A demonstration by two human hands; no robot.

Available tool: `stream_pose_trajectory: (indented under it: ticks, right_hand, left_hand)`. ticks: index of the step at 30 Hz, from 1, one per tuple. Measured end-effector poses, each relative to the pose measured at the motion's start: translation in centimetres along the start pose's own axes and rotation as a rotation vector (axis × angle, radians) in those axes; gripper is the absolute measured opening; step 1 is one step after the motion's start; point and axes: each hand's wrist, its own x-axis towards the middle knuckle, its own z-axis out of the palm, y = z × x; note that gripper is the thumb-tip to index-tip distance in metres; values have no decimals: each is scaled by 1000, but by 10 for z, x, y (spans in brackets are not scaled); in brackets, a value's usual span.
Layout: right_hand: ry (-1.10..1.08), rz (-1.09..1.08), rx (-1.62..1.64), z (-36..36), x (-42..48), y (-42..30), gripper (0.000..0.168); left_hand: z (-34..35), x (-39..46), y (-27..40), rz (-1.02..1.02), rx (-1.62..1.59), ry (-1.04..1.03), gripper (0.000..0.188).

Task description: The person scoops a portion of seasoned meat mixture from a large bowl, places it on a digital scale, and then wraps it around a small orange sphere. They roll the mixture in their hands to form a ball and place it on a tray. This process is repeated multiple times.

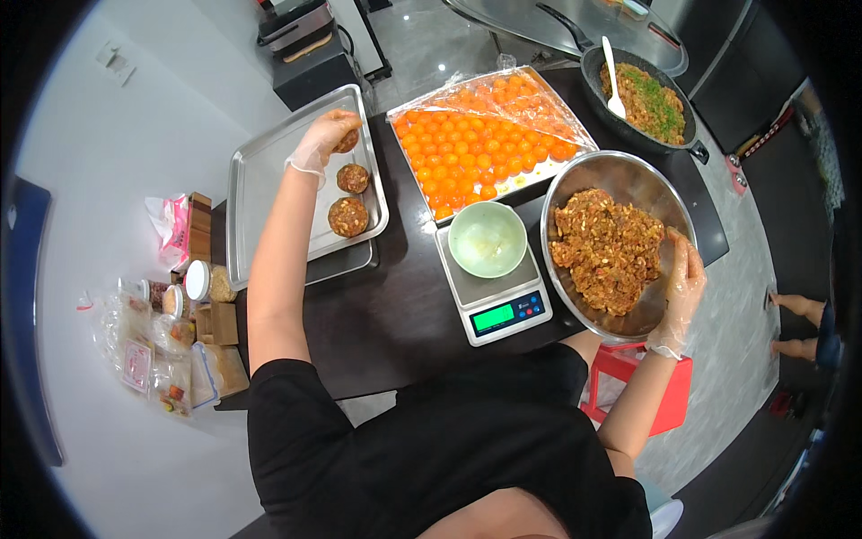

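My left hand (331, 140), in a clear disposable glove, has its fingers around a brown ball of filling (347, 141) over the metal tray (269, 178). Two similar balls sit in the tray below it: a nearer ball (348, 217) and a middle ball (353, 178). On the other side, my gloved right hand (685, 277) is at the right rim of a stainless steel bowl (623, 165); whether its fingers grip anything is unclear. A chunky nut-studded mixture (606, 252) fills much of that bowl. Between the hands, a pale green bowl (488, 239) rests on a digital kitchen scale (508, 316) with a lit display.
A tray of orange egg yolks (465, 151) lies behind the scale, partly under plastic wrap (518, 101). Back right stands a black pan (640, 101) of mixture with a white spoon (613, 81). Jars (221, 281) and bags line the left. A red stool (667, 397) stands right.
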Motion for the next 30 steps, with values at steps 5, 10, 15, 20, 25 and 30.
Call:
stream_pose_trajectory:
  ticks: [5,10,15,20,25,30]
  right_hand:
    - [6,-10,-70,-4,-6,-3,26]
    - [-7,-7,-84,-8,-9,2,25]
    - [-37,-55,-183,-21,-11,15,24]
    - [-331,-153,-472,-14,1,-17,49]
    - [-541,-191,-899,-16,0,-23,98]
    - [-764,-342,-1485,37,-30,-27,109]
  left_hand:
    - [-12,22,-26,-107,252,-80,33]
    - [-23,12,-35,-50,408,-128,47]
    - [-41,-9,-31,-75,246,-163,61]
    - [-14,-47,-12,361,265,105,46]
    - [147,-161,63,569,17,-79,31]
    - [275,-210,31,836,8,-280,24]
